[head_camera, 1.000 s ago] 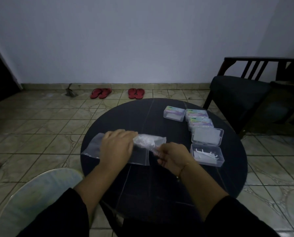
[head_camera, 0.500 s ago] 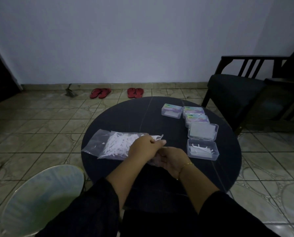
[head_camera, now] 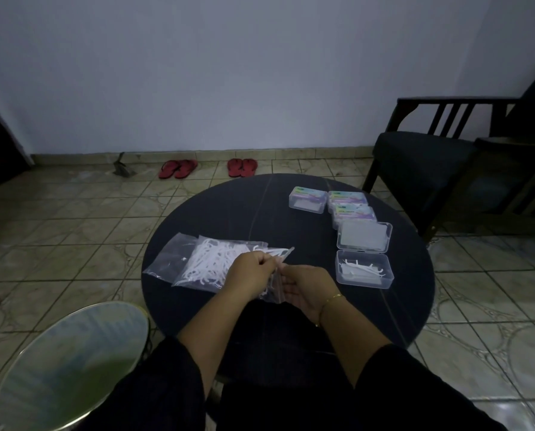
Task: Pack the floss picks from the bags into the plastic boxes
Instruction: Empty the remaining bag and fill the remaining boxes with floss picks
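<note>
- Over the round dark bench (head_camera: 260, 213), the left hand (head_camera: 250, 276) pinches white floss picks (head_camera: 211, 264) at the clear plastic bag's (head_camera: 197, 269) mouth.
- Right hand (head_camera: 306, 286), fingers curled, grips the bag's open end.
- Bag lies lengthwise left to right, mouth toward the hands.

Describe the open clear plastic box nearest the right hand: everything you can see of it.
The open clear plastic box is a shallow rectangular tray with rounded corners, transparent, sitting flat on the dark round table near its right side. Its clear lid lies folded back flat on the far side. A few white floss picks lie loosely on its floor; it is mostly unfilled. Neither of the hands touches it.
</note>
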